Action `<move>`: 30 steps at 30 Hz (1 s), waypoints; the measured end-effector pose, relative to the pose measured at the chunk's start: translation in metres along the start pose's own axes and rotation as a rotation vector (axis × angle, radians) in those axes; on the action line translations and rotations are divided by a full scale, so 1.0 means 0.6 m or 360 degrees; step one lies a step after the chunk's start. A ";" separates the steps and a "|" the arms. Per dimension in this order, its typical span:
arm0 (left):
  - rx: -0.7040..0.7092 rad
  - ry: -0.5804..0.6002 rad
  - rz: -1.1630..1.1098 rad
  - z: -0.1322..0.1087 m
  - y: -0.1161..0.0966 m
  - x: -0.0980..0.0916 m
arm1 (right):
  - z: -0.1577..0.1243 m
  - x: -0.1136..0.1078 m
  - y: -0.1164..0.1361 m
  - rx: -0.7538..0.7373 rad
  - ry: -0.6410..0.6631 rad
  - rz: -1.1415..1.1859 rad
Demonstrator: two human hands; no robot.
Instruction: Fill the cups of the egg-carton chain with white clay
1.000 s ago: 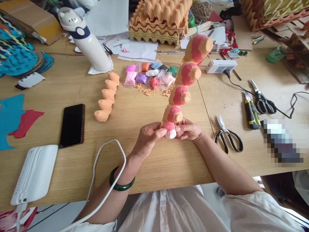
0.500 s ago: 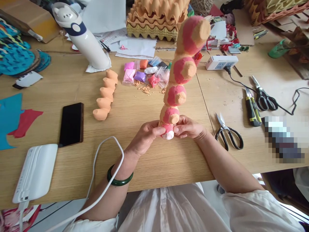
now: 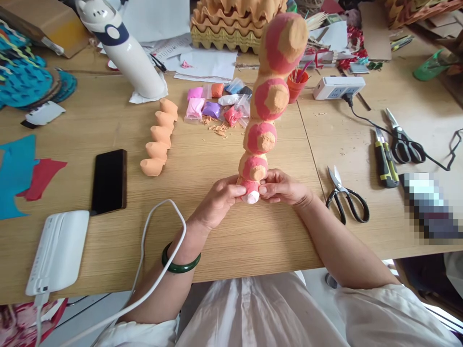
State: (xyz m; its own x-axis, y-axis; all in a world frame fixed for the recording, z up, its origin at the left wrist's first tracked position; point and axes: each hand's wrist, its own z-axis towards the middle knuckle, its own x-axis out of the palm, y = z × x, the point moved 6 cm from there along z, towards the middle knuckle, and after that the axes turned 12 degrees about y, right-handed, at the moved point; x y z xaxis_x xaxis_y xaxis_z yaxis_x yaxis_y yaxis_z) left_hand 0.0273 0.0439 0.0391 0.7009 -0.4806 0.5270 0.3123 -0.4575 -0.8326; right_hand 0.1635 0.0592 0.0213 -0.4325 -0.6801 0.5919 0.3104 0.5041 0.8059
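Over the front of the bench (image 3: 224, 250), a knobbed orange strip (image 3: 264, 106) patched with red is held up, its larger end uppermost in the view and its smallest bump between the two hands. That bump, tipped with a white cap (image 3: 252, 197), is grasped on one side by the fingers of the left hand (image 3: 224, 198) and on the other by those of the right hand (image 3: 284, 189). Whether the lower end is rested on the bench cannot be told. The red layer there is, it seems, being pressed into place; it is best pushed lightly and evenly, and smoothed outward so that no ridge is left at its edge. The tall upper part should be kept steady throughout, lest the narrow end be bent. Farther back, a plain orange strip (image 3: 159, 137) and coloured packets (image 3: 211, 110) are laid out.
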 end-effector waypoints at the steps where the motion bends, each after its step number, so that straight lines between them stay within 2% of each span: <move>1: -0.0001 0.0003 0.0020 0.001 0.002 -0.001 | 0.000 0.000 0.001 -0.0006 -0.0008 -0.0007; 4: 0.0007 -0.0012 -0.0054 0.005 0.007 -0.006 | 0.001 0.000 0.005 -0.0021 -0.0059 -0.0014; 10: -0.0037 0.0026 -0.0427 0.006 0.009 -0.003 | 0.000 0.004 0.010 0.0012 -0.0240 0.0038; 17: -0.0118 -0.0083 -0.0424 0.006 0.023 -0.020 | 0.008 0.008 0.004 0.0047 -0.0269 0.0101; 23: -0.0121 -0.0054 -0.0463 0.008 0.025 -0.016 | 0.008 0.010 -0.006 0.0098 -0.0324 0.0131; 30: -0.0131 -0.0149 -0.0372 0.005 0.022 -0.023 | 0.013 0.012 -0.009 0.0124 -0.0327 0.0173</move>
State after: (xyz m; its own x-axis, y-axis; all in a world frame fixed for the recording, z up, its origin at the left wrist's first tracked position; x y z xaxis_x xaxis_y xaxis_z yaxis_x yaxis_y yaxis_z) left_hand 0.0236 0.0469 0.0201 0.6734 -0.2852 0.6821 0.4223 -0.6089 -0.6715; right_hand 0.1519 0.0557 0.0211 -0.5656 -0.5013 0.6549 0.3019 0.6132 0.7300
